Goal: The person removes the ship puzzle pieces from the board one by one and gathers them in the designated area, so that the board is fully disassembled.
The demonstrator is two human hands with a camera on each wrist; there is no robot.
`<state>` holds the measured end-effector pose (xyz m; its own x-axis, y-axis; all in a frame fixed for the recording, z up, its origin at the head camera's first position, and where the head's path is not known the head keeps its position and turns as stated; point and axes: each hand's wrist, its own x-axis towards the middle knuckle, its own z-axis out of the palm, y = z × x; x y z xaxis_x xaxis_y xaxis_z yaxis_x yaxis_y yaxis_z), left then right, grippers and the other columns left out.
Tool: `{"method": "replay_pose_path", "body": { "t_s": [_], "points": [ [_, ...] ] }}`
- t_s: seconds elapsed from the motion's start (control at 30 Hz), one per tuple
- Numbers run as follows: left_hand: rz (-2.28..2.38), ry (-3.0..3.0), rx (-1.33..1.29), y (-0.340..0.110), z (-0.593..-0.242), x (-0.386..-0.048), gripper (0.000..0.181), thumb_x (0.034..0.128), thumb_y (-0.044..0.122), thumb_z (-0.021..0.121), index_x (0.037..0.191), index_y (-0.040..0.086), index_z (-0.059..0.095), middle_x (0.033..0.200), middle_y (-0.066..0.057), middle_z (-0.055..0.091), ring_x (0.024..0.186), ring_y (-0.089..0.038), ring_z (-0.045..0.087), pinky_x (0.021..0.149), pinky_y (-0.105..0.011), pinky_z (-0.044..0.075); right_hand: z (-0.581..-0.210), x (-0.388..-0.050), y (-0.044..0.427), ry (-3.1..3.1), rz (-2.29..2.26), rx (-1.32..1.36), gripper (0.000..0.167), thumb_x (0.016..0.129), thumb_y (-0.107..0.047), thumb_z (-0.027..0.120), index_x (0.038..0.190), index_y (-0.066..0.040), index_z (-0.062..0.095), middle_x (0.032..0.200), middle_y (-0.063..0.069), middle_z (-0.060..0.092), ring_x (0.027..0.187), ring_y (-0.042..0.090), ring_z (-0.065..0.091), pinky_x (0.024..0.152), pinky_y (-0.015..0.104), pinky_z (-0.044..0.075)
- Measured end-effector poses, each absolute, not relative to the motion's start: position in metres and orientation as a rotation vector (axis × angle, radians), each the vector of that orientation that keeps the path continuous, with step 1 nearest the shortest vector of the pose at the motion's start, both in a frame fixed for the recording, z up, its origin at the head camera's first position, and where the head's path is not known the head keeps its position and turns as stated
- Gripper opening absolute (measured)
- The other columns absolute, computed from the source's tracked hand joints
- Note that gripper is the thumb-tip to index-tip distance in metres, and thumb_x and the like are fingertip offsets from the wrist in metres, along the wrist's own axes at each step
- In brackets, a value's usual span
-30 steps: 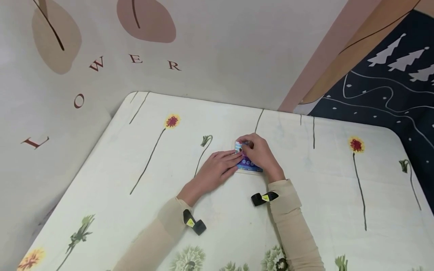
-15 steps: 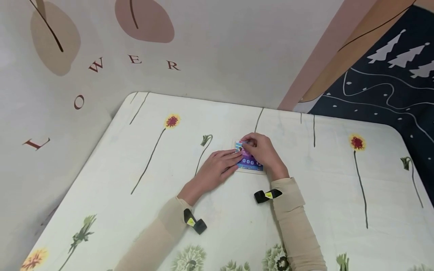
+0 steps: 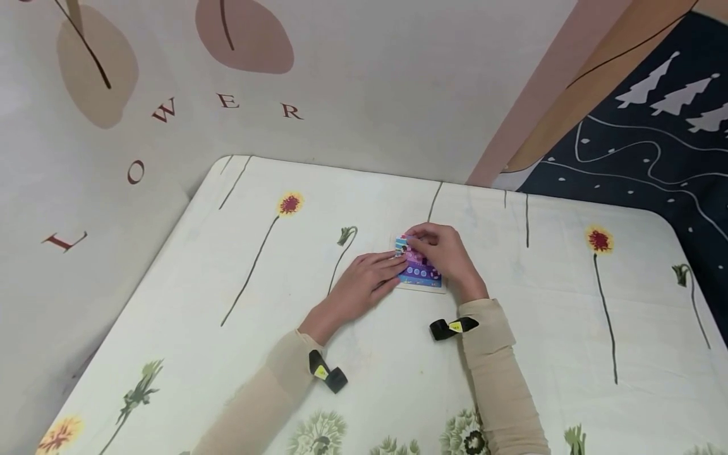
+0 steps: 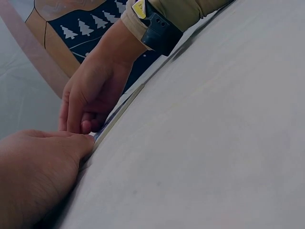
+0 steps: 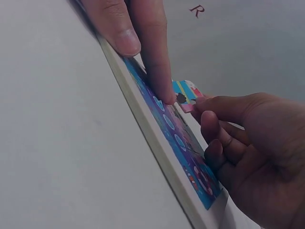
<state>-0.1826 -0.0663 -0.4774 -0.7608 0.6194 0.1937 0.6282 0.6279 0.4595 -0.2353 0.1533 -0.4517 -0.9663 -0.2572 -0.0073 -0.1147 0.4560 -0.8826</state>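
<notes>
A small board with a blue and purple picture lies flat on the table, its pale rim showing in the right wrist view. My left hand lies with extended fingers over the board's left side, fingertips on the picture. My right hand is over the upper right of the board; its thumb and a finger pinch a small striped, colourful piece. That piece is tilted up from the board beside a left fingertip. In the left wrist view the board shows only edge-on.
The table has a white cloth printed with flowers. Behind it stands a pale wall hanging with letters, and at the right a dark one with white trees. Black cameras are strapped to both wrists.
My right hand has shifted slightly right, so more of the board's lower right picture shows. My left hand has stayed in place on the board.
</notes>
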Motion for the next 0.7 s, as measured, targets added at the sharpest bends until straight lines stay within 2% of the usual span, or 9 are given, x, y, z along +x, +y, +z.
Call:
{"method": "replay_pose_path", "body": {
  "t_s": [0.3,0.4,0.63,0.7],
  "points": [
    [-0.840,-2.843,-1.073,-0.064,-0.475,-0.181,0.044,0.1104,0.030,0.050,0.151,0.015,0.053,0.156,0.003,0.050,0.149,-0.019,0.039,0.120,-0.045,0.031,-0.448,-0.231,0.160,2.536,-1.617,-0.235,0.024,0.101,-0.015,0.069,0.120,-0.003,0.077,0.110,0.016,0.076,0.085,0.017,0.063,0.069,0.022,0.050],
    [-0.834,-2.866,-1.065,-0.064,-0.474,-0.179,0.044,0.1105,0.031,0.050,0.152,0.017,0.052,0.157,0.004,0.049,0.150,-0.018,0.038,0.121,-0.045,0.030,-0.447,-0.227,0.163,2.539,-1.603,-0.190,0.025,0.102,-0.015,0.068,0.122,-0.003,0.076,0.112,0.015,0.075,0.088,0.018,0.065,0.072,0.023,0.051],
    [-0.805,-2.873,-1.066,-0.066,-0.477,-0.180,0.044,0.1103,0.032,0.051,0.152,0.017,0.052,0.157,0.003,0.049,0.150,-0.019,0.039,0.122,-0.044,0.029,-0.444,-0.218,0.181,2.561,-1.584,-0.085,0.026,0.102,-0.017,0.069,0.123,-0.006,0.076,0.122,0.013,0.074,0.107,0.024,0.066,0.091,0.034,0.051],
    [-0.798,-2.874,-1.066,-0.068,-0.477,-0.181,0.044,0.1103,0.032,0.051,0.152,0.017,0.052,0.157,0.003,0.049,0.150,-0.019,0.039,0.122,-0.044,0.029,-0.444,-0.217,0.186,2.590,-1.567,-0.089,0.025,0.102,-0.017,0.069,0.123,-0.005,0.077,0.122,0.013,0.074,0.109,0.024,0.065,0.092,0.033,0.050]
  ]
}}
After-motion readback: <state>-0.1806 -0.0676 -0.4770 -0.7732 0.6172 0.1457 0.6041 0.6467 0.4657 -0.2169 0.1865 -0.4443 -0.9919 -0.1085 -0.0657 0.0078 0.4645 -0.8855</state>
